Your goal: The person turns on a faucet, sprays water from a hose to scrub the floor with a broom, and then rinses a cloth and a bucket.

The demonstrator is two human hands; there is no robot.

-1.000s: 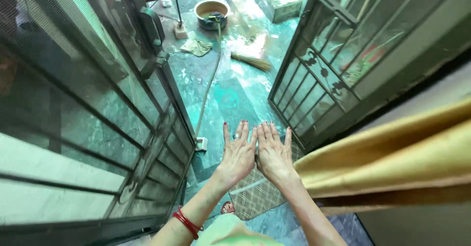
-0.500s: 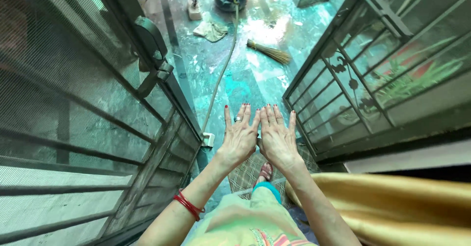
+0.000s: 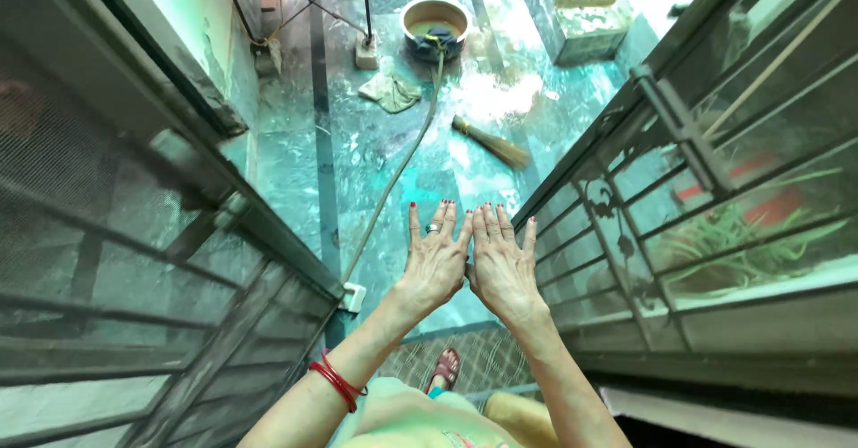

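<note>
Both hands are hanging out front, palms down, fingers spread flat and holding nothing. Left hand (image 3: 435, 263) and right hand (image 3: 502, 267) are touching side by side, hovering between two open mesh doors (image 3: 170, 260). Way past them, a broom (image 3: 492, 143) and hose (image 3: 393, 175) are lying on the wet green floor (image 3: 295, 171).

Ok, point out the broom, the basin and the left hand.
broom (image 3: 493, 144), head view, on its bristle end.
basin (image 3: 435, 25), head view, on its contents.
left hand (image 3: 434, 264), head view, on its back.
</note>
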